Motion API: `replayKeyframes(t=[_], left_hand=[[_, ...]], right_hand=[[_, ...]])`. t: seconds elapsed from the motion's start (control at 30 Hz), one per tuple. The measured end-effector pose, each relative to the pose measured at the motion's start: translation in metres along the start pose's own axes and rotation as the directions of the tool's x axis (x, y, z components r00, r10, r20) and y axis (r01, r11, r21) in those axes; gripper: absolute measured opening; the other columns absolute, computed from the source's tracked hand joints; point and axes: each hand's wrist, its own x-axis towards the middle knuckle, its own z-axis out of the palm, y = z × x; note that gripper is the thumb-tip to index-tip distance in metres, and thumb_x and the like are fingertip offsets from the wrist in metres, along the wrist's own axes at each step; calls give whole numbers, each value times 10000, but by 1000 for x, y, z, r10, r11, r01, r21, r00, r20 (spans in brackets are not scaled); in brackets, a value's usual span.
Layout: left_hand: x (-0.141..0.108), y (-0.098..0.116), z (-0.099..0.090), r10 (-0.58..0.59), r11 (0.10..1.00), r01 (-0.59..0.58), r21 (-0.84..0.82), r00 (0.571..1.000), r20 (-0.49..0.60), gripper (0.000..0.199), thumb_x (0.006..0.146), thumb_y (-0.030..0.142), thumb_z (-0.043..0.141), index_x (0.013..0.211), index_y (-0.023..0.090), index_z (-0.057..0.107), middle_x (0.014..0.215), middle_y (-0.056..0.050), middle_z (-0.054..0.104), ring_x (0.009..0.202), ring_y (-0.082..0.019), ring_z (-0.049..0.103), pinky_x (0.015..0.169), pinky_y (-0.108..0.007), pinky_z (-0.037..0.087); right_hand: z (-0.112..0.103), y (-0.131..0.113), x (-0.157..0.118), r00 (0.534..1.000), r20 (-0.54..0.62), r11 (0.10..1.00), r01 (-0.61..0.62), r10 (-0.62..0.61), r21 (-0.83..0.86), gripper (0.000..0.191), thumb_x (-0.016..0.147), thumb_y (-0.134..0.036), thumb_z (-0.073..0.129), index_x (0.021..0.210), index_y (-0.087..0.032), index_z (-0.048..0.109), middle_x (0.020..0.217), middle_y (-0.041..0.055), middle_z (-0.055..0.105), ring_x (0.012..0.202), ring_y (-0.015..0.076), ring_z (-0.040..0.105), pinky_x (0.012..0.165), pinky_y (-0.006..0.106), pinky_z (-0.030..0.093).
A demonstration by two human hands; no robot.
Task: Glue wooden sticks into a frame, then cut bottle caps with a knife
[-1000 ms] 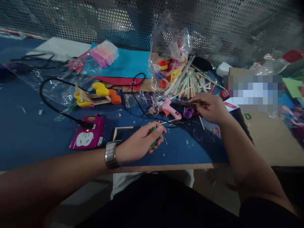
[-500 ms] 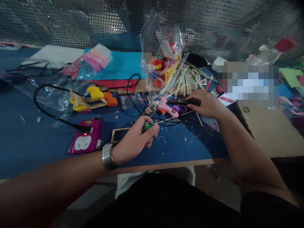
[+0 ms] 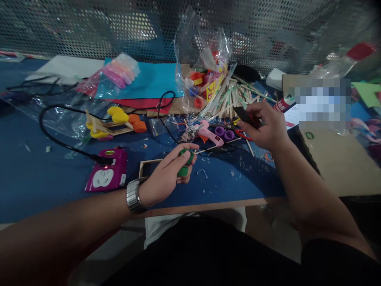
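Note:
My left hand [image 3: 165, 172] is closed around two green plastic caps [image 3: 182, 172], one at the fingertips and one lower against the fingers. My right hand [image 3: 263, 125], raised a little over the clutter, pinches a flat black piece [image 3: 242, 115] whose exact kind I cannot make out. Just below it lie red-handled scissors [image 3: 244, 135], with two purple caps [image 3: 228, 135] beside them. A pink glue gun [image 3: 210, 134] rests between the hands, its nozzle end pointing left. Partly behind my left hand is a small wooden stick frame [image 3: 141, 168].
A purple power strip [image 3: 121, 174] with a black plug stands at left. Beyond it sits a stick structure with yellow and orange caps [image 3: 137, 124]. Wooden sticks [image 3: 235, 97] and a plastic bag of caps [image 3: 205, 79] lie at the back. Cardboard [image 3: 342, 163] is at right.
My right hand has lifted from the scissors area with the flat black piece, uncovering the red handles. My left fingers have shifted, and two green caps now show.

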Motion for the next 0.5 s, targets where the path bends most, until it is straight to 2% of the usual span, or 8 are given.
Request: replayKeyframes(t=[0.07,0.17,0.3,0.37,0.5], left_hand=[[0,1,0,-13,1000,13,-2,1000,7,253,1113,379,532,1287,217,619,1000,2,541,527,-8,364,499,-201,313],[2,-1,0,8,998,-7,64,1000,-11,245,1110,373,564,1310,239,612,1072,-11,577,542,-11,385,509,-205,363],[5,-5,-1,96,993,-95,67,995,-12,258,1092,424,626,1275,250,569,1142,-32,662,554,-21,428,525,-212,421],[6,-5,-1,133,991,-132,32,991,-6,262,1089,459,630,1218,246,547,1174,-41,693,540,-15,428,515,-205,407],[6,-4,0,154,987,-153,42,988,-16,350,1086,564,591,1185,230,551,1143,-55,709,540,-17,432,508,-199,380]], right_hand=[[-1,-9,-2,996,-7,995,93,-93,27,286,983,-465,740,1164,-246,699,935,47,789,730,220,718,657,383,549],[-1,-19,-2,979,3,978,206,-206,39,269,1035,-393,706,1231,-212,744,1029,80,835,865,246,795,747,373,614],[3,-28,-2,937,152,949,304,-314,89,310,1090,-349,623,1361,-279,756,1136,60,850,1004,249,814,871,385,636],[7,-33,-3,909,202,931,349,-365,111,324,1101,-330,604,1388,-301,751,1132,51,850,989,231,811,864,369,624],[15,-47,-8,849,151,862,496,-506,105,338,1080,-312,649,1400,-272,749,1084,67,841,926,211,791,798,338,591]])
